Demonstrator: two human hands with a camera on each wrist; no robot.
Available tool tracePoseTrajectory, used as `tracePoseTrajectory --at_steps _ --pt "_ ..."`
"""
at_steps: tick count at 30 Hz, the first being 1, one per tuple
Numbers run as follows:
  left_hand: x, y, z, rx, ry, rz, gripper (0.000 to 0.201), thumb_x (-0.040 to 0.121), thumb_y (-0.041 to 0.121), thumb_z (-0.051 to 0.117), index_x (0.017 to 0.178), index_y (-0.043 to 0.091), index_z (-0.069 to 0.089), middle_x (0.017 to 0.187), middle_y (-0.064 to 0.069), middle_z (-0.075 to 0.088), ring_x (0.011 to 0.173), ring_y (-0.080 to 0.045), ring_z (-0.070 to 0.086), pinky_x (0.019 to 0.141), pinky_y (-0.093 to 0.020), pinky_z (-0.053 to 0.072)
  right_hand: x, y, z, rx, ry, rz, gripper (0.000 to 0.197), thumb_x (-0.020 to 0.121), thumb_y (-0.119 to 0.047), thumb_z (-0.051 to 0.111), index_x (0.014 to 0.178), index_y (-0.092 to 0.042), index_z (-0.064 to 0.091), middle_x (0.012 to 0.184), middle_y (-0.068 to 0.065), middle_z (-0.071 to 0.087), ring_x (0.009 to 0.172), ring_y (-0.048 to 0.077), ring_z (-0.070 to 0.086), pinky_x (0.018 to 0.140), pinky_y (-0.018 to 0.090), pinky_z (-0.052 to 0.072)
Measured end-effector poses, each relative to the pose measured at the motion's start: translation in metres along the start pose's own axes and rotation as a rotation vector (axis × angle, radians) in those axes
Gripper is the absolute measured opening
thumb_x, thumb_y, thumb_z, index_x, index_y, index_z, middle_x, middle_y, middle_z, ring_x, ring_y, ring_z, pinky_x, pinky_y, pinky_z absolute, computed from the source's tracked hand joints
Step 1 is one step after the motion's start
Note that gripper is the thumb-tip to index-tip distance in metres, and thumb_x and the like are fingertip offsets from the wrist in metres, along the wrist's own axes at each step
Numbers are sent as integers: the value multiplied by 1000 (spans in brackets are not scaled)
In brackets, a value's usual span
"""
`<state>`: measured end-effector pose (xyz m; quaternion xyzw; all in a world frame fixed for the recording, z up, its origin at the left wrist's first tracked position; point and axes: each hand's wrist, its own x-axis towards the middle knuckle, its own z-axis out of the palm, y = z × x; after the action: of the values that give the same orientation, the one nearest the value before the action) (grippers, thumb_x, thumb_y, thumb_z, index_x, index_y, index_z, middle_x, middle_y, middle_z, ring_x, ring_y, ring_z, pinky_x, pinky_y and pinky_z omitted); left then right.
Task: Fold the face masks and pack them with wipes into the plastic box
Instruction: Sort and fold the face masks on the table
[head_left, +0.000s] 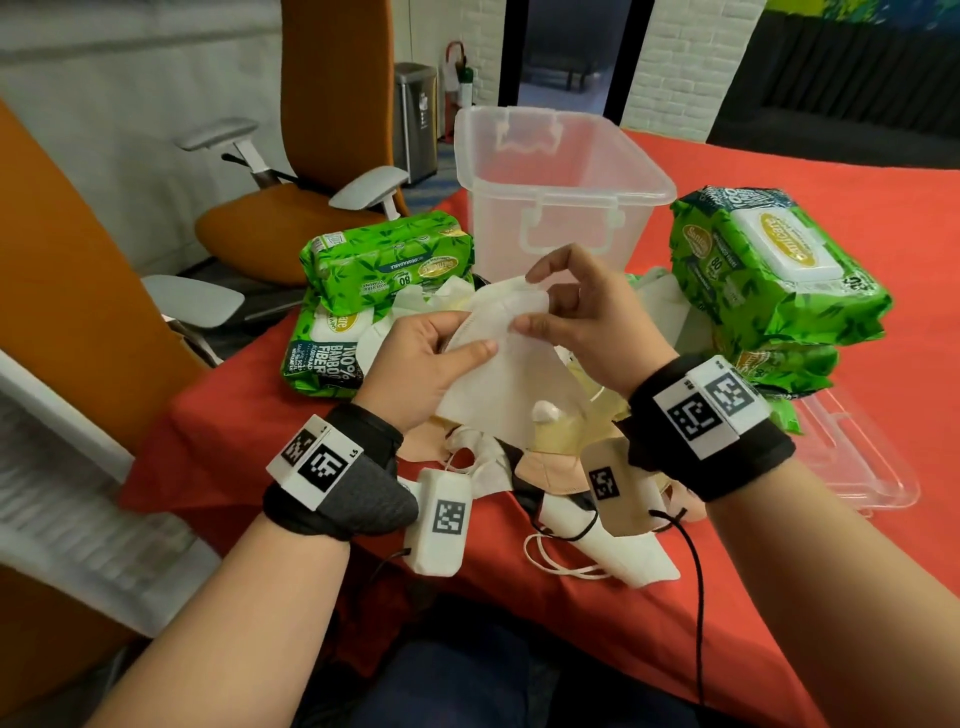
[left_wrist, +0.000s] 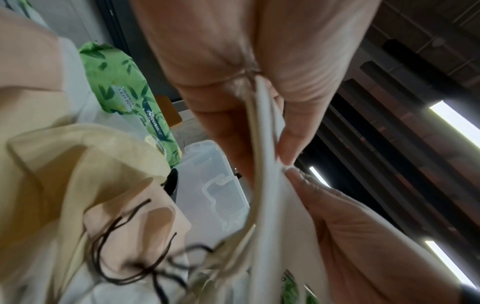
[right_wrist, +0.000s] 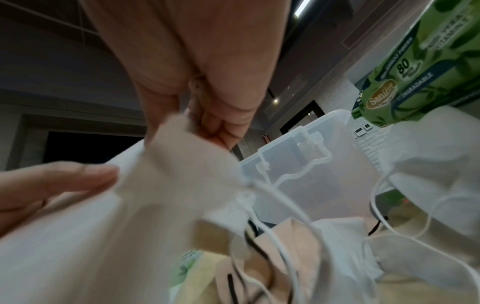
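I hold a white face mask above the red table, both hands on it. My left hand grips its left edge, thumb on top; in the left wrist view the mask runs between thumb and fingers. My right hand pinches its upper right corner. Below lies a heap of cream, peach and white masks with ear loops. The clear plastic box stands behind, open and with nothing visible inside. Green wipe packs lie left and right of it.
The box's clear lid lies flat at the right, partly under wipe packs. A red cloth covers the table. Orange office chairs stand off the table's left edge. One white mask lies near the front edge.
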<state>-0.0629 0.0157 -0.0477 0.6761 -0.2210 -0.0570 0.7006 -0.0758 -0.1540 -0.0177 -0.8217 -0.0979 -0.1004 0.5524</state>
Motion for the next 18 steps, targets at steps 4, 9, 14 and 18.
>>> tracePoseTrajectory --at_steps 4,9,14,18 --pt "0 -1 -1 15 -5 21 31 85 -8 55 96 19 63 70 17 71 70 3 65 65 -14 51 2 0 0 -55 75 -1 42 72 -12 76 88 -30 42 53 1 47 56 23 43 62 39 38" --pt "-1 0 2 9 8 114 54 84 -15 54 119 25 47 101 17 67 85 3 64 76 -16 52 2 -3 1 -170 161 8 43 75 -19 76 106 -19 46 69 -8 49 61 11 47 65 31 41" --pt "-1 0 -2 100 -10 212 55 85 -12 51 118 31 48 121 15 54 107 3 56 97 -19 44 1 3 2 -142 -21 68 44 68 -24 79 100 -32 49 68 10 56 63 29 50 68 44 47" --pt "3 -4 -4 249 32 129 35 88 -8 50 99 22 65 100 8 65 94 16 56 90 -3 37 -1 5 -2 -179 66 30 37 73 -6 74 90 -29 50 60 -3 55 55 15 49 61 30 43"
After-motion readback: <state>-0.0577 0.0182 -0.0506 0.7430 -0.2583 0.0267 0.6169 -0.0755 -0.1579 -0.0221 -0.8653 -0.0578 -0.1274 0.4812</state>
